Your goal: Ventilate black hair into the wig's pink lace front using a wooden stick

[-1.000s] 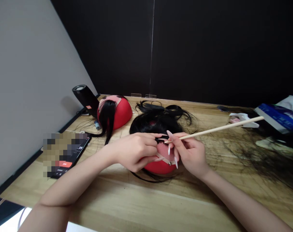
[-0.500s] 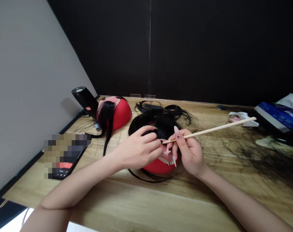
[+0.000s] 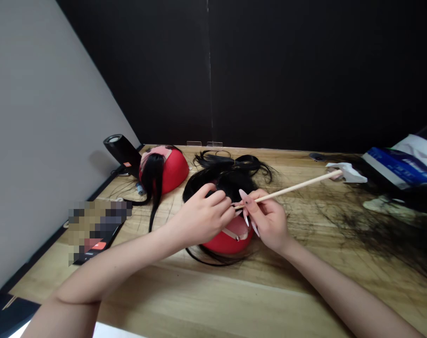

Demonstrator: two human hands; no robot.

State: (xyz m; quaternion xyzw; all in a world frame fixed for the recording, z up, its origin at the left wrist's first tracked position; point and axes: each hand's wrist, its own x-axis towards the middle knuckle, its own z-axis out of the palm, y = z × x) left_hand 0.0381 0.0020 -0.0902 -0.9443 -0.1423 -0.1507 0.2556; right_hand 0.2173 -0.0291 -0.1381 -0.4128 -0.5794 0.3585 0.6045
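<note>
A red head-shaped block point(image 3: 224, 245) lies in front of me, with a black-haired wig point(image 3: 239, 182) on it and a pale mesh edge near its front. My left hand point(image 3: 207, 215) rests on the wig from the left, fingers curled and closed. Its fingertips are mostly hidden, so what they pinch does not show. From the right, my right hand point(image 3: 270, 219) pinches a thin wooden stick point(image 3: 300, 187) between thumb and fingers near its lower end. That end points into the hair beside my left fingertips, and its tip is hidden. The long end slants up to the right.
A second red head block point(image 3: 174, 171) with black hair stands at the back left, by a black cylindrical speaker point(image 3: 122, 152). A partly blurred dark device point(image 3: 101, 234) lies left. Loose black hair point(image 3: 382, 234), white tissue point(image 3: 352, 172) and a blue package point(image 3: 400, 166) are at right.
The stick and my right hand have shifted slightly left, closer to my left fingers. The whole view has also moved a little. Both hands keep their hold.
</note>
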